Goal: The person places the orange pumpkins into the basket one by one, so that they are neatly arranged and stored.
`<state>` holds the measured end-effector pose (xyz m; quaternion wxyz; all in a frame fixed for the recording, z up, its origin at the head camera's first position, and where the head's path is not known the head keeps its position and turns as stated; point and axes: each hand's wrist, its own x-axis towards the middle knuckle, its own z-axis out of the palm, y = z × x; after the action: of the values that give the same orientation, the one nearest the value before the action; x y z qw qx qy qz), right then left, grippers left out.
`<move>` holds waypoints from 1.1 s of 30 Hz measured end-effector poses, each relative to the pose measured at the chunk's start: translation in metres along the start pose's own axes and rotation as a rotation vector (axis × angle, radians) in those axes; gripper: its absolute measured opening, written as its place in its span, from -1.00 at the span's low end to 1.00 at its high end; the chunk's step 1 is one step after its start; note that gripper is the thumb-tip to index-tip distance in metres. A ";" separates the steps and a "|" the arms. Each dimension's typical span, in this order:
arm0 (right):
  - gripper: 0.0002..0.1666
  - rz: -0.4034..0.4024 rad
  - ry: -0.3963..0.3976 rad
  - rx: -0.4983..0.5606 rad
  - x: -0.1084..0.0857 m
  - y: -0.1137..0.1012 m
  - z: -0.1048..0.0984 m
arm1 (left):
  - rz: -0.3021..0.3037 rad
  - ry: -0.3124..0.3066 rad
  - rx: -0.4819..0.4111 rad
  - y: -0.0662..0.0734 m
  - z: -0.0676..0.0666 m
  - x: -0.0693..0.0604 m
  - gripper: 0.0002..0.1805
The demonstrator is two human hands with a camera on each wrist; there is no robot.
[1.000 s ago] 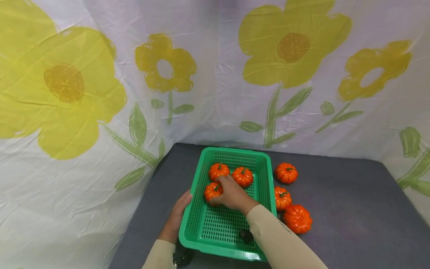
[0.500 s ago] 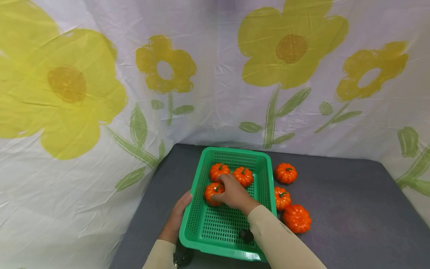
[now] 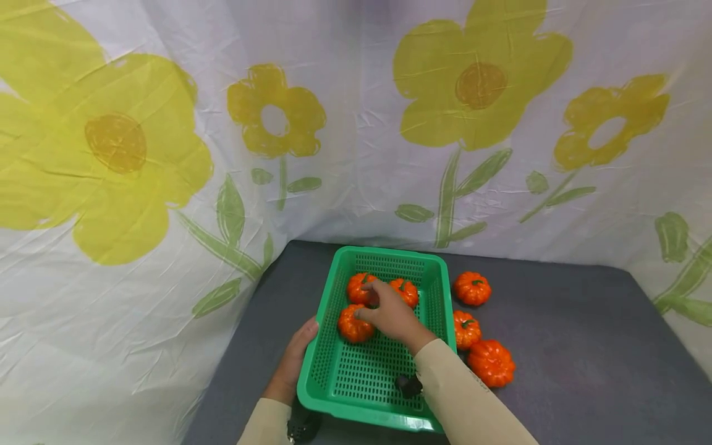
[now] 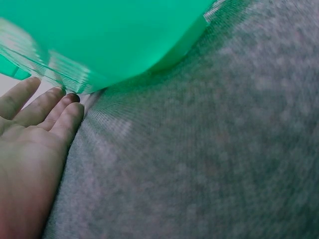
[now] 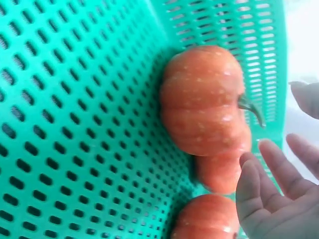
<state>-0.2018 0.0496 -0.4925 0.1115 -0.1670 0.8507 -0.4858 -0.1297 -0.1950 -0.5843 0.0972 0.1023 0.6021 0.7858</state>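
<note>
- On the table [image 3: 573,346], the basket [image 3: 389,251]; behind, at 12 o'clock, the cloth backdrop [image 3: 356,204].
- In the basket: left far pumpkin [image 3: 358,288] at 11 o'clock, right far pumpkin [image 3: 409,293] at 1, nearer pumpkin [image 3: 353,326] at 10.
- Beside it, on the table: rear pumpkin [image 3: 472,288] at 2, middle pumpkin [image 3: 466,330] at 3, front pumpkin [image 3: 492,363] past 3.
- Against the basket at 9, left hand [image 3: 295,355].
- Over the basket, right hand [image 3: 392,315].

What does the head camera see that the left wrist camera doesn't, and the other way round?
Only the head view shows the right hand, three pumpkins inside the green basket, three loose pumpkins beside it and yellow flowers behind. Only the left wrist view shows the palm side of the left hand. Both show the left hand, green basket and grey tabletop.
</note>
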 end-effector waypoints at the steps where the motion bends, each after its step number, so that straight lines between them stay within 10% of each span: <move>1: -0.34 -0.008 0.008 0.019 -0.001 -0.001 -0.001 | -0.002 0.002 0.005 0.000 0.000 0.000 -0.33; 33: -0.45 -0.084 0.196 0.329 -0.052 -0.010 -0.066 | 0.025 -0.023 -0.010 0.003 0.001 0.000 -0.32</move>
<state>-0.1755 0.1173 -0.4494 0.0337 -0.1337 0.7590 -0.6363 -0.1297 -0.1948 -0.5813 0.0949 0.1184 0.5956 0.7888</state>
